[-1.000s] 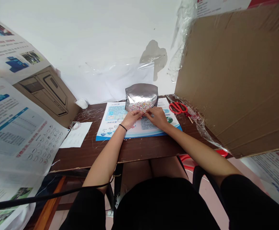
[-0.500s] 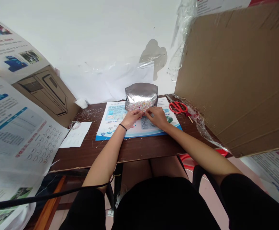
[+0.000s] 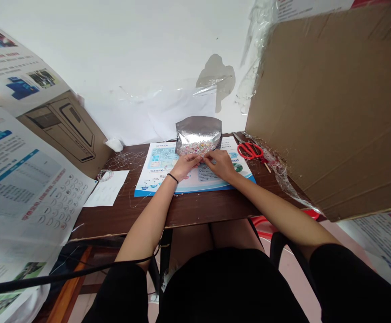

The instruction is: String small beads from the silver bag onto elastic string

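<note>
The left hand [image 3: 184, 168] and right hand [image 3: 219, 164] are brought together at the lower edge of a silver pouch [image 3: 198, 130], which sits on a printed blue-and-white sheet [image 3: 155, 178] at the far side of a brown desk [image 3: 195, 211]. Multicoloured beads [image 3: 197, 148] show in the pouch's lower part. Both grips are curled and closed in at the fingertips, touching the pouch, but the fingers block the contact point, so whether either has firm hold of it, or of some small item, cannot be told. Red scissors [image 3: 249, 151] lie on the desk to the right, just beside the sheet, with clear plastic film [image 3: 279, 172] past them. A large cardboard sheet [image 3: 330, 107] stands up on the right and blocks that side of the view. On the left, a loose white paper [image 3: 106, 189] and tangled fine threads [image 3: 123, 158] lie on the desk, and a large printed poster [image 3: 23, 188] overhangs the desk's left corner. A black cord [image 3: 64, 271] crosses below the desk edge.
</note>
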{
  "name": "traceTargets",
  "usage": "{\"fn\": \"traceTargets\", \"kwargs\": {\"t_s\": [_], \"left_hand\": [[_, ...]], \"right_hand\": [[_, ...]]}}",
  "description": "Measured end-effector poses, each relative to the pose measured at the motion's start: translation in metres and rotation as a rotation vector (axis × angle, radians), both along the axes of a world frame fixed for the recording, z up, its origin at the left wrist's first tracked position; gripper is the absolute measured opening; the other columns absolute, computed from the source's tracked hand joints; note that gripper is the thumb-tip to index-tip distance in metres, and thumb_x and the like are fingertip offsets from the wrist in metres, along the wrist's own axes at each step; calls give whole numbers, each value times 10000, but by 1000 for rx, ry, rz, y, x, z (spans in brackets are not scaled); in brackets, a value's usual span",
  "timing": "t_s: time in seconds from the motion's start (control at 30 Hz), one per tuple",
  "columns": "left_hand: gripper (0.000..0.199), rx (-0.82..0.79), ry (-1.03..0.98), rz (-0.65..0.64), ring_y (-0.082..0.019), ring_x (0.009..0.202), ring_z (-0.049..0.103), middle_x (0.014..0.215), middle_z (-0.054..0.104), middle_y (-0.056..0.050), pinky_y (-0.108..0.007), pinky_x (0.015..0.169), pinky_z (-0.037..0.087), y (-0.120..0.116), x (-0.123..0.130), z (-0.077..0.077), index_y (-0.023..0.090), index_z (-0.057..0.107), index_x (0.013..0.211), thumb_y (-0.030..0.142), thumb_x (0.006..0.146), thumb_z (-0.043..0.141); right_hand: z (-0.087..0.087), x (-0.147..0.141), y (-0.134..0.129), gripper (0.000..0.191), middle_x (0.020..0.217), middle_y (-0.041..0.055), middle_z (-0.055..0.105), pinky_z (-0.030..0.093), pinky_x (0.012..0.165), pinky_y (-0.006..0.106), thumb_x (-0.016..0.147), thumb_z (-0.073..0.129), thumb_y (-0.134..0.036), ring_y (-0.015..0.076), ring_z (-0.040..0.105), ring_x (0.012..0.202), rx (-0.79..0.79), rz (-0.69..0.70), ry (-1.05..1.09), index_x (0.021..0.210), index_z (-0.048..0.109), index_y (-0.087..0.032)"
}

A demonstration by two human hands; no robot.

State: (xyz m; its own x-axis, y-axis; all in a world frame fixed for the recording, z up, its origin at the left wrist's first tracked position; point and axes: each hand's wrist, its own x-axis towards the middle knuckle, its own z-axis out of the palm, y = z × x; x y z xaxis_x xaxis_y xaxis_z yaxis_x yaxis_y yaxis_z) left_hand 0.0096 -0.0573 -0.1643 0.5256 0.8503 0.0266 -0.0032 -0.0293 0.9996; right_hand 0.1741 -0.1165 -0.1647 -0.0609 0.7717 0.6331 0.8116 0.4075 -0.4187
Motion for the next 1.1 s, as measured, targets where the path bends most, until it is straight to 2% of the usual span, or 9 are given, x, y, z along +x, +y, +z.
{"fn": "traceTargets", "kwargs": {"t_s": [0.33, 0.47, 0.6, 0.9, 1.1], "left_hand": [[344, -1, -7, 2, -109, 679, 515, 767, 634, -48, -272, 713, 420, 0, 0, 0, 136, 691, 817, 458, 702, 730], [357, 39, 66, 36, -111, 637, 495, 705, 612, -34, -254, 629, 397, -5, 0, 4, 141, 699, 821, 482, 714, 715], [391, 87, 131, 53, -110, 597, 466, 634, 566, -16, -240, 559, 355, -7, -1, 7, 145, 700, 806, 525, 718, 699], [402, 98, 62, 16, -112, 627, 484, 663, 581, -23, -258, 634, 400, -3, 1, 3, 140, 683, 758, 536, 691, 709], [409, 176, 140, 67, -109, 556, 442, 572, 532, -2, -255, 558, 348, -10, 2, 7, 146, 653, 681, 552, 717, 681]], "right_hand": [[0, 1, 0, 114, 801, 22, 692, 395, 821, 344, 881, 566, -272, 184, 618, 791, -18, 36, 20, 916, 661, -220], [1, 1, 0, 114, 779, 15, 690, 398, 810, 331, 871, 583, -255, 177, 625, 772, -18, 59, 23, 947, 659, -215], [2, 1, -1, 99, 791, 6, 701, 397, 820, 326, 867, 590, -243, 170, 634, 776, -30, 88, 41, 938, 653, -217], [3, 0, -2, 77, 806, 17, 701, 398, 824, 339, 872, 572, -249, 177, 630, 787, -42, 67, 36, 843, 635, -216], [2, 1, -1, 71, 799, 7, 697, 402, 824, 339, 862, 581, -244, 170, 631, 787, -78, 94, 24, 898, 641, -230]]}}
